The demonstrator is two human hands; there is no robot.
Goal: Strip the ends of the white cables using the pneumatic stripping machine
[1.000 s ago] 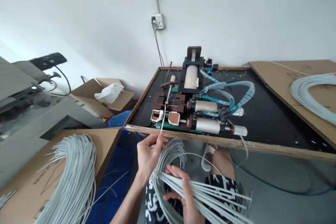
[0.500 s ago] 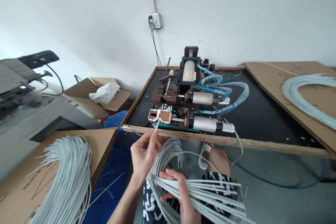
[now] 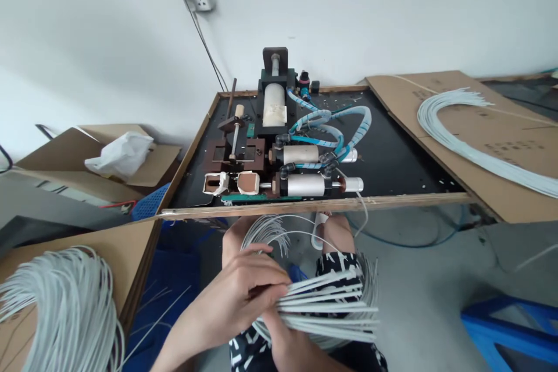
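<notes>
A bundle of thin white cables lies across my lap, its loose ends fanned out to the right. My right hand grips this bundle from below, partly hidden by cables and by my other hand. My left hand is at the bundle's left side, thumb and fingers pinched together on cables; which strands they hold is hidden. Beyond my hands stands a pneumatic machine with silver cylinders. Its two tape-wrapped jaw blocks are apart, with a gap between them.
On cardboard at the left lies a large white cable bundle. Another curved bundle rests on a cardboard sheet at the right. The bench's wooden edge runs before my knees. A blue stool stands at lower right.
My left hand has come back from the machine's jaws to the bundle in my right hand. The jaw blocks, together before, are now apart. The view has shifted right.
</notes>
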